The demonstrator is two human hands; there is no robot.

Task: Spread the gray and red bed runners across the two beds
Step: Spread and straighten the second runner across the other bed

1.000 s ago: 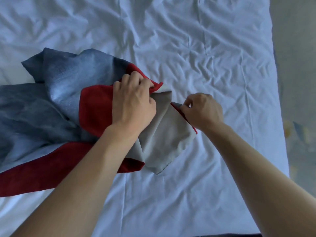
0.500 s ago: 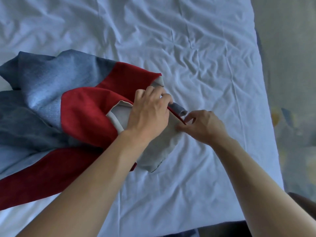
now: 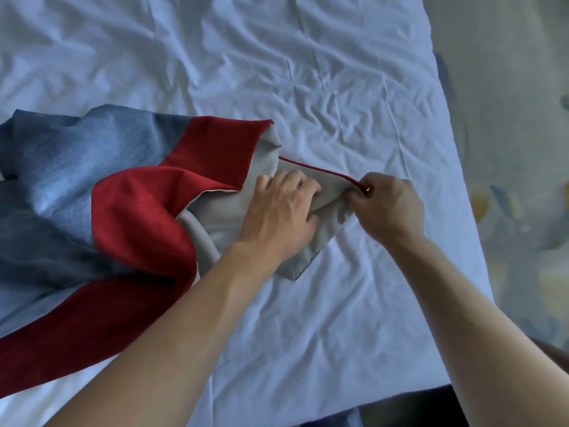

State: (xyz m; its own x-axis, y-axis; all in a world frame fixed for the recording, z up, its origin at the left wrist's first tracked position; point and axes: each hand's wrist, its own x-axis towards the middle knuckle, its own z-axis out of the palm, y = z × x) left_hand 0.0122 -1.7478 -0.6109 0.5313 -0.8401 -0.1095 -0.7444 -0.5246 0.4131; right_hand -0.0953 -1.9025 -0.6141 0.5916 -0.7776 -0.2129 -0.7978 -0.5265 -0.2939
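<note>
Head cam view, looking straight down: the bed [image 3: 308,87] has a wrinkly white sheet all over it; the bed runner [image 3: 132,217] is bunched up from about 9 o'clock toward the middle, gray-blue panels with red bands, pale gray lining flipped up where it's folded back. Left hand [image 3: 281,211] sits near the center, fingers curled into the pale lining, so it's got a fistful of that fabric; right hand [image 3: 389,204] is just beside it toward 3 o'clock, thumb and fingers pinching the red-trimmed edge at the corner; the edge runs taut from that pinch back toward 10 o'clock. Patterned floor [image 3: 517,180] shows along the 3 o'clock side, past the mattress edge.
</note>
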